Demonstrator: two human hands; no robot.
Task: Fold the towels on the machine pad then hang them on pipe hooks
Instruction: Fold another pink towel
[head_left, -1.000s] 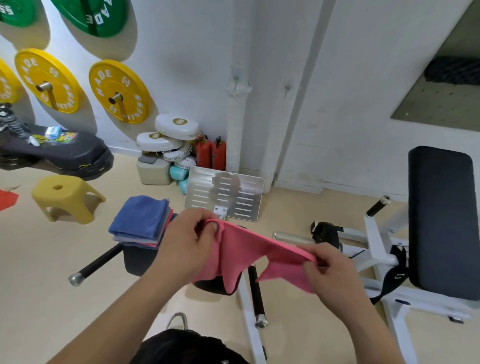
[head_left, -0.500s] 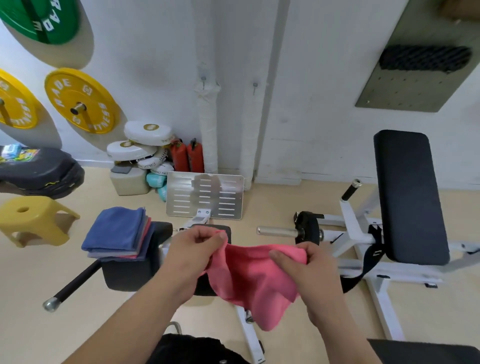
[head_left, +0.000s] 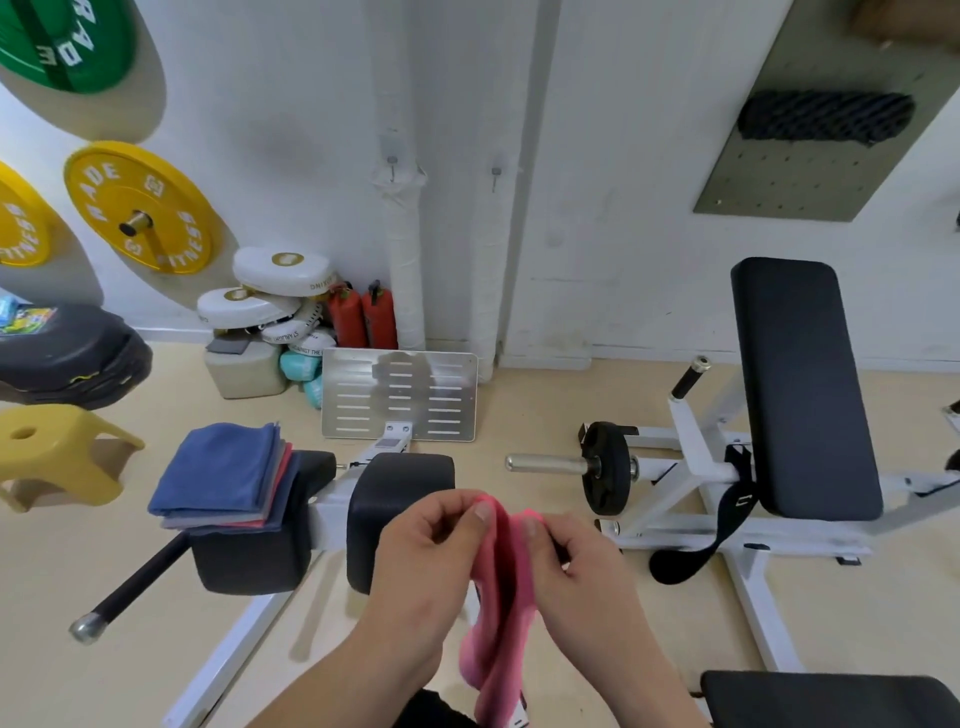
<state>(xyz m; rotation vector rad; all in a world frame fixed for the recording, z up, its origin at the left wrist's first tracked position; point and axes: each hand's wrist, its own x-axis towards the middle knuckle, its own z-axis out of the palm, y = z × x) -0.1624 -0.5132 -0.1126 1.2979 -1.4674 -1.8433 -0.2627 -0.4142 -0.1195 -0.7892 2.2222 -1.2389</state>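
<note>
- Two bare hands are held close together in the air, just in front of the bare black padded roller of the white machine.
- A soft pink cloth towel is pinched at its upper edge by the left hand, thumb against curled fingers. The neighbouring part of that edge is pinched the same way by the right hand, and the two pinches are nearly touching.
- The towel is carried clear of any pad. It is doubled lengthwise between the hands and its tail droops towards the lower edge of the view.
- A stack of folded towels, blue on top with grey and pink beneath, is seen resting on the second black machine pad, to the left.
- Two small metal hooks are fixed on the white wrapped pipes at the wall, and nothing is hung on them.
- The towel is judged light and limp, with no stiffness of its own, so any part left unsupported can be expected to sag and twist.
- It is not thought fragile or slippery, and a light pinch should be enough on the napped cloth.
- Hold is best taken at the corners or along the hem, so that the edges can be matched. The fold would be kept squarer if the cloth were laid flat on a pad.
- For hanging, the folded edge is judged the better place to be gripped.
</note>
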